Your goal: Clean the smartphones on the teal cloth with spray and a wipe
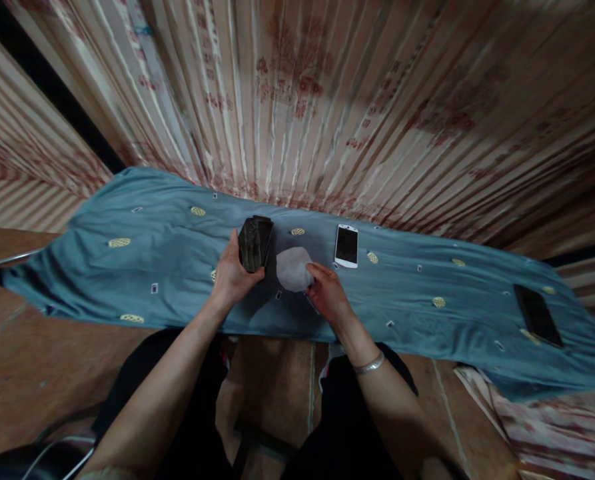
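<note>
My left hand [234, 272] is closed round the edges of a black smartphone [254, 245], raised a little above the cloth with its dark, glossy face up. In my right hand [327, 291], thumb and fingers pinch the right edge of a thin whitish wipe [294, 268]. The wipe hangs spread out just right of the black phone, apart from it. Beneath my right fingers a thin edge of something shows, too hidden to name. A white smartphone [347, 246] with a dark screen lies beyond my right hand.
A blue cloth with yellow pineapple prints covers the long narrow table [172, 267]. Another dark phone [538, 315] lies near its right end. Pleated patterned curtains [297, 100] hang close behind. My legs are under the front edge.
</note>
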`<state>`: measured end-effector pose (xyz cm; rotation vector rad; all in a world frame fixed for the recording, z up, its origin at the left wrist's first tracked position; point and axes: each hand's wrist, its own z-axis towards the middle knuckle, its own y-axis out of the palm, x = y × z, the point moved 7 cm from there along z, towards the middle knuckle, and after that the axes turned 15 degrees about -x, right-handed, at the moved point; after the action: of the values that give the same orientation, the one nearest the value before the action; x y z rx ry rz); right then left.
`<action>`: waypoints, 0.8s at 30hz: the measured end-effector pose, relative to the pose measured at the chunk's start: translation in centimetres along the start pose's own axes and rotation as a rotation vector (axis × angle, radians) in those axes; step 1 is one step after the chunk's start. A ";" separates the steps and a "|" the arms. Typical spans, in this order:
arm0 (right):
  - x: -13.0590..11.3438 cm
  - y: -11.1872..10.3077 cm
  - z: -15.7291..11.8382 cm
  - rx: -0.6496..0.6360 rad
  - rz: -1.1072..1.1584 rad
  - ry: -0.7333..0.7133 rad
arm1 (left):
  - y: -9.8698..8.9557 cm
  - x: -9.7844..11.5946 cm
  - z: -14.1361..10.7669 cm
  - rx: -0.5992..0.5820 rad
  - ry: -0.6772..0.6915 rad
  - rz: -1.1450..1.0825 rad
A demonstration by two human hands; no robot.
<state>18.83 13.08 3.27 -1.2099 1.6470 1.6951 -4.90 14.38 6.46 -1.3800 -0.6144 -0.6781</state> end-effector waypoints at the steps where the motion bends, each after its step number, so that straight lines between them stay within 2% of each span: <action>1: 0.0 0.0 0.0 0.009 0.011 0.013 | 0.0 0.1 -0.1 0.009 0.016 -0.007; 6: -0.1 0.0 0.0 0.030 0.047 0.036 | 0.2 1.5 -0.6 -0.004 0.094 -0.041; 13: -0.4 -0.2 -0.1 0.040 0.083 0.013 | 2.1 4.2 -2.3 -0.091 0.209 -0.114; 24: -0.9 0.1 0.2 0.015 0.053 -0.067 | 4.5 5.1 -3.6 -0.100 0.416 -0.109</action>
<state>19.12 13.46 4.07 -1.0993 1.6619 1.7335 1.90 10.74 6.88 -1.2519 -0.3282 -1.0617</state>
